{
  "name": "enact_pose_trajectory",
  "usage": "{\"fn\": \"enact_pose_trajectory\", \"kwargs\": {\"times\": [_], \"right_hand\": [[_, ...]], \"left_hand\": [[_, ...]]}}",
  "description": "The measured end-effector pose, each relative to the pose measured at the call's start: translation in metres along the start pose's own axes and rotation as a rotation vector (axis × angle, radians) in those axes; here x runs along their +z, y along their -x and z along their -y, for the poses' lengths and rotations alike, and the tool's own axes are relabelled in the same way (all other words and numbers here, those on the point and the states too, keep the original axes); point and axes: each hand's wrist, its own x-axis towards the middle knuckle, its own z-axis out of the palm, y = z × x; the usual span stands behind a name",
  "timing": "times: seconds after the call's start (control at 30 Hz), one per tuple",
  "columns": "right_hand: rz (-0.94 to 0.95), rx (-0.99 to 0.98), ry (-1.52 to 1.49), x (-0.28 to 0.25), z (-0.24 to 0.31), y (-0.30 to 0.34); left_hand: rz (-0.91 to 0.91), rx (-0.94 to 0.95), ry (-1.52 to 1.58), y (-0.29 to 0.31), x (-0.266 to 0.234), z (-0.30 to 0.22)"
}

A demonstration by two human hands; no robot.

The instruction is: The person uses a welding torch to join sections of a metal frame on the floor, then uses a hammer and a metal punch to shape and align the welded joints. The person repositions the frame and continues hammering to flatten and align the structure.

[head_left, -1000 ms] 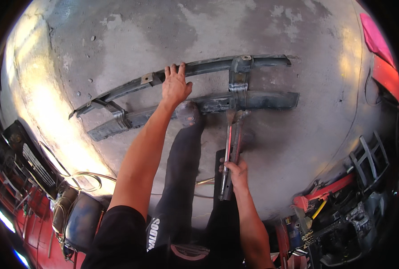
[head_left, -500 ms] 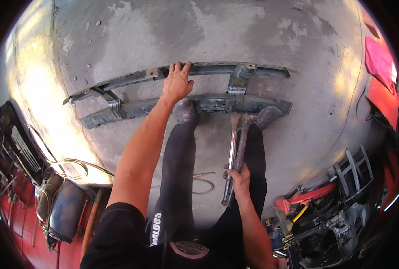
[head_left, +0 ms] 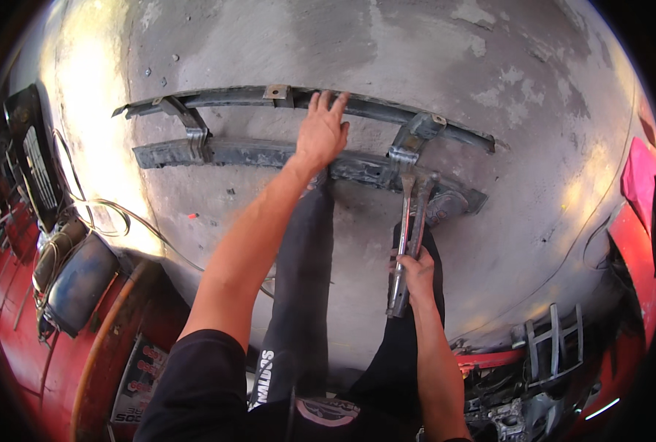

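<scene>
Spanning the frame's upper half left to right, a bowed twin-rail metal bracket (head_left: 258,153) is lying beyond the right hand (head_left: 416,274), which is grasping two metal tools (head_left: 403,230); nearer, the left hand (head_left: 322,140) is resting unclenched over the upper rail (head_left: 239,96).

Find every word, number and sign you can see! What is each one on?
I won't copy the words, but here's where they are:
White lettering: on the dark trousers, left leg.
Pinkish oval emblem: on the black clothing, too blurred to read.
Tilted panel, lower left: red marks and pale letters, some too small.
Dark metal frame: no writing I can make out.
</scene>
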Motion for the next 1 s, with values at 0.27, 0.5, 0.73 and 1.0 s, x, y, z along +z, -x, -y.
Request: {"fn": "enact_pose_trajectory", "kwargs": {"times": [0.27,0.5,0.73,1.0], "right_hand": [[-0.047,-0.107,0.083,0.015,-0.011,-0.010],[0.000,-0.087,0.134,0.033,-0.007,-0.009],[0.026,-0.060,-0.014,0.022,-0.007,0.012],[0.051,-0.041,0.193,-0.024,0.025,0.034]], "left_hand": [[0.579,-1.057,1.465,0.202,0.062,-0.139],[0.347,-1.070,1.267,0.195,0.098,-0.126],[0.222,-0.954,1.075,0.189,0.098,-0.121],[0.251,-0.961,1.191,0.157,0.080,-0.109]]}}
